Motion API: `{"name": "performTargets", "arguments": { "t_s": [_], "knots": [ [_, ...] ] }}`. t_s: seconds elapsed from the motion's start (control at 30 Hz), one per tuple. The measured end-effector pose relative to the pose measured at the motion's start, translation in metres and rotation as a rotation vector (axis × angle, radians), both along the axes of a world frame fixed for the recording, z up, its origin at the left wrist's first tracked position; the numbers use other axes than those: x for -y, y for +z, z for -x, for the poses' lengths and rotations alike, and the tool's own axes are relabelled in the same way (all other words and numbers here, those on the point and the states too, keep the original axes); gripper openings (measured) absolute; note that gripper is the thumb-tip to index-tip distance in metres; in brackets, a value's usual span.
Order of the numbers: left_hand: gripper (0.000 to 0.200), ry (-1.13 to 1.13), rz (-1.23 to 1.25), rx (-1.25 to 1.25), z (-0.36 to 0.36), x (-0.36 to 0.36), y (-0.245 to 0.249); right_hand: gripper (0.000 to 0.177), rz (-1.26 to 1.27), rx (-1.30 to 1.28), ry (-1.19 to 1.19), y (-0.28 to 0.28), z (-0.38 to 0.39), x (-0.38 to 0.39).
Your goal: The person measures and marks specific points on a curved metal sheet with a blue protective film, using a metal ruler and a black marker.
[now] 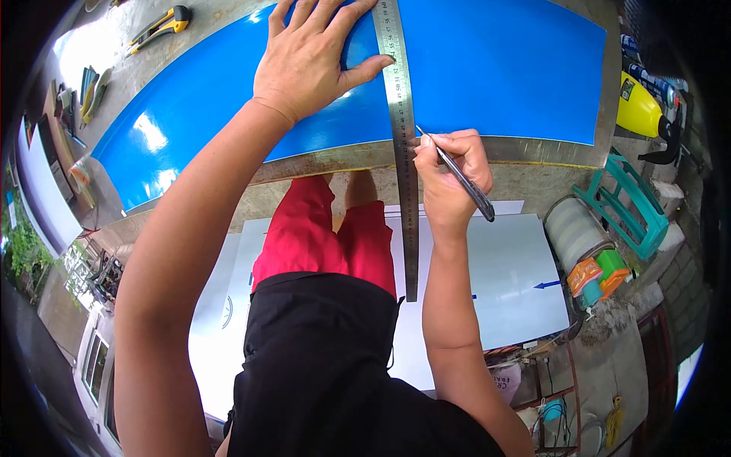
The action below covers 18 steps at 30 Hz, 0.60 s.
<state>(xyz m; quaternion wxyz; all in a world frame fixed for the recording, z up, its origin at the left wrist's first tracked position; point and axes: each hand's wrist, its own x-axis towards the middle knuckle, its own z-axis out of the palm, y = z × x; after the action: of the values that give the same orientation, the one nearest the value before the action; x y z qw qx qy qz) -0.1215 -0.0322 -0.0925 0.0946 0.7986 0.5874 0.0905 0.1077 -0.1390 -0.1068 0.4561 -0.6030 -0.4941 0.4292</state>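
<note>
A large blue sheet [487, 68] lies on a metal-topped table [320, 161]. A long steel ruler [403, 152] runs across the sheet and past the table's near edge. My left hand [312, 57] lies flat on the blue sheet, fingers spread, with the thumb pressed against the ruler's left side. My right hand [449, 171] grips a dark pen [461, 179] at the ruler's right edge, its tip touching the sheet's near border. My red trousers and black shirt fill the lower middle.
A yellow utility knife [164, 24] lies at the table's far left. White boards [510, 274] lean on the floor below the table. A teal stool [632, 198], a yellow-and-black container [643, 110], a roll and coloured toys stand at right.
</note>
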Motion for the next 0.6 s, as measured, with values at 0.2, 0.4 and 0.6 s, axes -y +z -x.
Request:
{"name": "performTargets", "arguments": {
  "t_s": [0.2, 0.4, 0.6],
  "knots": [
    [0.084, 0.0, -0.001, -0.001, -0.0001, -0.0001, 0.0008, 0.021, 0.0, -0.009, -0.001, -0.0004, -0.0001, 0.0003],
    [0.084, 0.001, -0.005, 0.001, -0.0002, 0.0002, -0.0007, 0.021, -0.022, 0.014, 0.013, 0.0005, -0.0005, -0.0005],
    [0.084, 0.003, 0.001, 0.0, 0.0, 0.0005, -0.0005, 0.021, -0.036, 0.03, 0.026, 0.0001, -0.0005, -0.0004]
  ]
}}
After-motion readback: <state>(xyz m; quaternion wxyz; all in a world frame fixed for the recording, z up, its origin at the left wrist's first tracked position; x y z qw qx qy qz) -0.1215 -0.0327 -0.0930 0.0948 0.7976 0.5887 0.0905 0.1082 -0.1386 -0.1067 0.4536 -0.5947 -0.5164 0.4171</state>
